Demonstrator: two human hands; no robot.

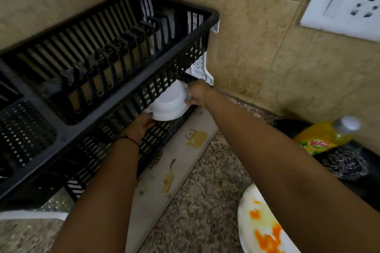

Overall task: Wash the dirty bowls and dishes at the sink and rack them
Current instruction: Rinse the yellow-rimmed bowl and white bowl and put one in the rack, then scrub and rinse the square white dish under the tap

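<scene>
Forearms reach to white bowl [168, 102], upturned, in lower tier at right end of black rack [115, 2]. Near rim gripped by left hand [141, 124], far rim pinched by right hand [197, 95]. Stained plate [259, 230] at near right edge of counter [205, 201]; yellow soap bottle [322, 135] beyond.

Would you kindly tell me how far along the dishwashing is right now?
Done: one white bowl looks clean. In hand: left hand and right hand hold it upside down at the lower tier of the black rack. Left: the plate with orange stains still needs washing.
</scene>
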